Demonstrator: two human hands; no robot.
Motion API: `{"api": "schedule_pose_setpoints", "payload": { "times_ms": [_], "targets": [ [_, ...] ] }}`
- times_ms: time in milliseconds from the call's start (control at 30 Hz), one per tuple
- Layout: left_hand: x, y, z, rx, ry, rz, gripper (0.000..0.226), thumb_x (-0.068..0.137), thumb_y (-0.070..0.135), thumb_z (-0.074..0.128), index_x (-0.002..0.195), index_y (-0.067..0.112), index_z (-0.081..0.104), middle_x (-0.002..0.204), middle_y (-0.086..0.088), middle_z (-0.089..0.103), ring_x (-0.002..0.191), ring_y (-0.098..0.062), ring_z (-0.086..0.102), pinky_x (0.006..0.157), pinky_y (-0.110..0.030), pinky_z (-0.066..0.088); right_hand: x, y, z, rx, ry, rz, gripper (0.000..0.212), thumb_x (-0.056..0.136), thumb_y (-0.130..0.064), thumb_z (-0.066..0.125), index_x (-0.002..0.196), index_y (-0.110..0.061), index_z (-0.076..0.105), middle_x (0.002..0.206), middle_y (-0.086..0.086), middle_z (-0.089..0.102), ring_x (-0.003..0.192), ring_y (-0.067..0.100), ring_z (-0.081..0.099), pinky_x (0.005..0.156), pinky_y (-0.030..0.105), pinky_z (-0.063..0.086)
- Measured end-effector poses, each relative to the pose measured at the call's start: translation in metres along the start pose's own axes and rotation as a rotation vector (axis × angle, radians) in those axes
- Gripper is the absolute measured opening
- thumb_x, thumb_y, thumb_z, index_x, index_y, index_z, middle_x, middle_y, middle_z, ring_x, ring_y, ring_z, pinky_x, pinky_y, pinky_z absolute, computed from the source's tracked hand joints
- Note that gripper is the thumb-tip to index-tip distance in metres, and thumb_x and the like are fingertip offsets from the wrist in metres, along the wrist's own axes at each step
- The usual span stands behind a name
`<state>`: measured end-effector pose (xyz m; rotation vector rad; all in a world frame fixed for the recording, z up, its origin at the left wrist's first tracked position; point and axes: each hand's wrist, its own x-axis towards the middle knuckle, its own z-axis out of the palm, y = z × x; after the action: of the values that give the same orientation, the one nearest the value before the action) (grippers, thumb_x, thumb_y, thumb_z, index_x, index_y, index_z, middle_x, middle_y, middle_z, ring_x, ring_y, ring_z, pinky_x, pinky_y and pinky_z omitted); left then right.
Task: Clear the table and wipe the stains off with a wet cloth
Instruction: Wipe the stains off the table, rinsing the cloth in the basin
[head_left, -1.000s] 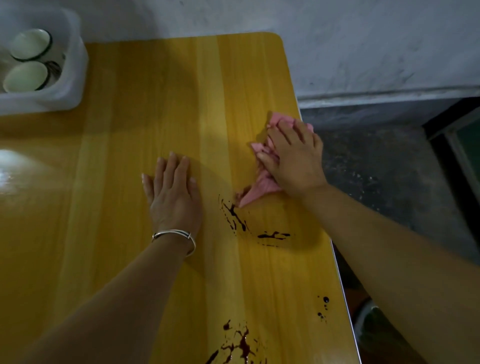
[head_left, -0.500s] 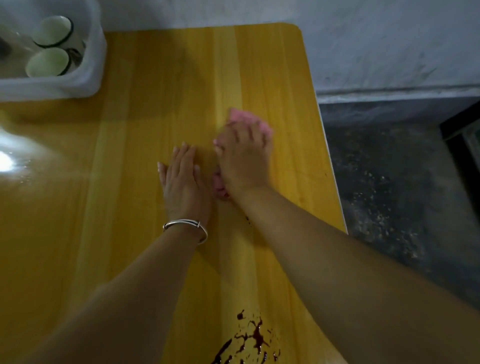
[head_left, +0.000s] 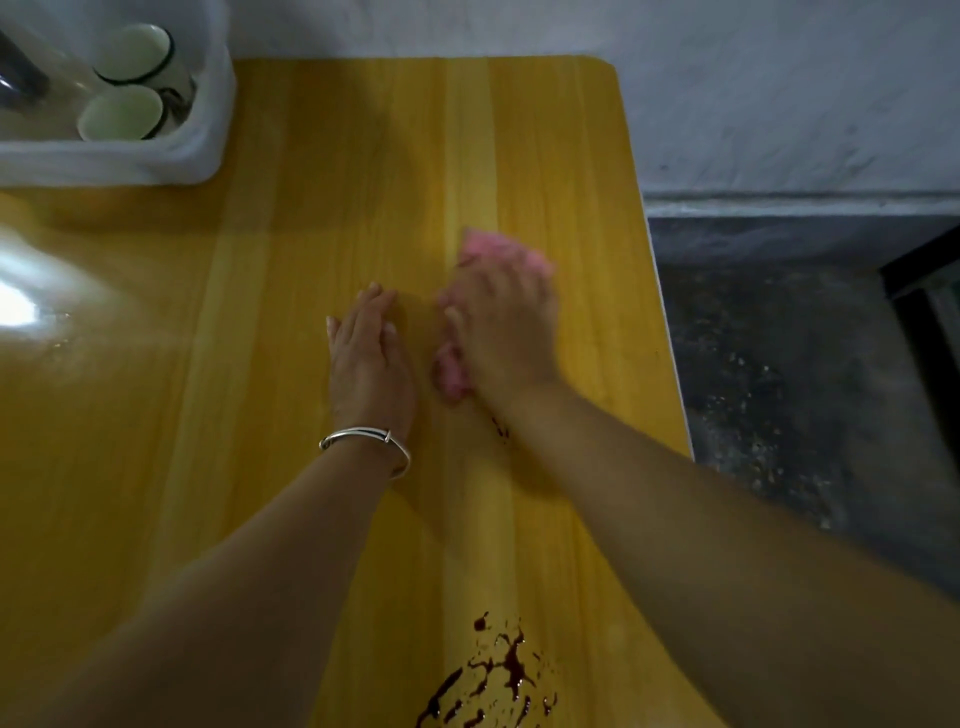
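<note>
Cloth (head_left: 500, 253): pink, bunched, lying on the table (head_left: 311, 218) right of its middle and near the right edge; pink shows beyond the fingertips and beside the wrist.
Right hand (head_left: 503, 328): palm down on the cloth, fingers stretched out close together and pressing it; outline blurred.
Left hand (head_left: 370, 358): just beside the cloth, flat on bare wood, fingers straight and together, holding nothing; silver bracelet (head_left: 363, 437) on the wrist.
Stains: a small dark red spot (head_left: 500, 429) at the right wrist; a larger dark red splatter (head_left: 493, 675) at the near edge.
Tub (head_left: 210, 130): white plastic, far left corner, holding two pale cups (head_left: 136, 52) (head_left: 122, 111).
Surroundings: grey wall (head_left: 753, 93), dark speckled floor (head_left: 779, 395) to the right.
</note>
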<state>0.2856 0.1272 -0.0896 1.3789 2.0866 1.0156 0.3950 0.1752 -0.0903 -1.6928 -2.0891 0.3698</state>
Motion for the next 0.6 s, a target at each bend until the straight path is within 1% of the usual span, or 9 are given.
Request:
{"api": "schedule_pose_setpoints", "payload": {
  "times_ms": [67, 133, 200, 267, 367, 433, 500, 567, 600],
  "targets": [
    [0.001, 0.002, -0.003, -0.008, -0.038, -0.020, 0.036, 0.096, 0.002, 0.034, 0.127, 0.011, 0.051, 0.144, -0.002, 0.041, 0.137, -0.015, 0.029, 0.110, -0.016, 0.001, -0.002, -0.005, 0.002, -0.072, -0.028, -0.124, 0.032, 0.082, -0.035, 0.045, 0.090, -0.016, 0.070, 0.102, 0.004, 0.069, 0.110, 0.023, 0.058, 0.098, 0.037, 0.029],
    [0.000, 0.001, -0.009, -0.001, -0.082, -0.022, 0.036, 0.096, 0.003, 0.034, 0.127, 0.011, 0.052, 0.145, -0.001, 0.039, 0.137, -0.014, 0.026, 0.111, -0.017, 0.002, -0.001, 0.015, -0.009, -0.164, -0.078, -0.148, 0.037, 0.086, -0.041, 0.044, 0.105, -0.018, 0.066, 0.116, 0.001, 0.064, 0.120, 0.023, 0.053, 0.104, 0.041, 0.033],
    [-0.001, 0.000, -0.014, -0.014, -0.092, -0.030, 0.035, 0.097, 0.005, 0.035, 0.126, 0.012, 0.053, 0.144, 0.000, 0.040, 0.138, -0.017, 0.027, 0.116, -0.025, 0.009, -0.009, 0.044, -0.024, -0.209, -0.083, -0.045, 0.040, 0.095, -0.040, 0.040, 0.126, -0.019, 0.052, 0.136, 0.002, 0.051, 0.135, 0.020, 0.036, 0.114, 0.040, 0.022],
    [-0.007, 0.000, -0.018, -0.044, -0.080, -0.080, 0.034, 0.097, 0.007, 0.035, 0.125, 0.015, 0.054, 0.144, 0.002, 0.041, 0.139, -0.021, 0.028, 0.116, -0.034, 0.019, -0.022, 0.063, -0.042, -0.248, -0.054, 0.117, 0.045, 0.099, -0.041, 0.032, 0.136, -0.018, 0.042, 0.146, 0.002, 0.040, 0.141, 0.019, 0.023, 0.116, 0.037, 0.012],
    [-0.024, -0.006, -0.028, -0.083, -0.054, -0.128, 0.035, 0.097, 0.006, 0.035, 0.122, 0.017, 0.056, 0.143, 0.003, 0.042, 0.139, -0.020, 0.027, 0.115, -0.035, 0.021, -0.025, 0.051, -0.040, -0.262, -0.063, 0.348, 0.045, 0.100, -0.038, 0.030, 0.140, -0.018, 0.038, 0.152, 0.003, 0.030, 0.145, 0.022, 0.012, 0.118, 0.039, 0.006],
    [-0.033, -0.010, -0.035, -0.089, -0.028, -0.110, 0.035, 0.096, 0.002, 0.035, 0.121, 0.013, 0.057, 0.141, -0.001, 0.045, 0.138, -0.020, 0.030, 0.115, -0.036, 0.021, -0.025, 0.027, -0.018, -0.253, -0.058, 0.387, 0.043, 0.099, -0.031, 0.035, 0.139, -0.018, 0.039, 0.152, 0.005, 0.030, 0.144, 0.025, 0.013, 0.118, 0.042, 0.005],
    [-0.037, -0.017, -0.043, -0.073, -0.007, -0.091, 0.034, 0.095, -0.001, 0.036, 0.119, 0.009, 0.058, 0.138, -0.006, 0.048, 0.135, -0.022, 0.035, 0.114, -0.037, 0.023, -0.037, -0.011, 0.006, -0.210, -0.062, 0.179, 0.036, 0.093, -0.026, 0.042, 0.125, -0.016, 0.055, 0.138, 0.007, 0.048, 0.135, 0.027, 0.033, 0.114, 0.045, 0.021],
    [-0.040, -0.023, -0.052, -0.051, 0.003, -0.068, 0.033, 0.093, -0.004, 0.037, 0.118, 0.005, 0.058, 0.135, -0.010, 0.050, 0.131, -0.024, 0.040, 0.113, -0.040, 0.025, -0.053, -0.042, 0.023, -0.162, -0.118, -0.062, 0.037, 0.086, -0.032, 0.042, 0.108, -0.014, 0.066, 0.118, 0.007, 0.063, 0.120, 0.030, 0.053, 0.104, 0.045, 0.040],
    [-0.042, -0.025, -0.056, -0.045, 0.002, -0.062, 0.033, 0.093, -0.004, 0.037, 0.117, 0.004, 0.058, 0.134, -0.010, 0.051, 0.129, -0.025, 0.042, 0.112, -0.040, 0.026, -0.055, -0.048, 0.021, -0.152, -0.159, -0.153, 0.041, 0.083, -0.036, 0.041, 0.104, -0.014, 0.069, 0.113, 0.006, 0.067, 0.114, 0.029, 0.059, 0.100, 0.043, 0.045]
  ]
}}
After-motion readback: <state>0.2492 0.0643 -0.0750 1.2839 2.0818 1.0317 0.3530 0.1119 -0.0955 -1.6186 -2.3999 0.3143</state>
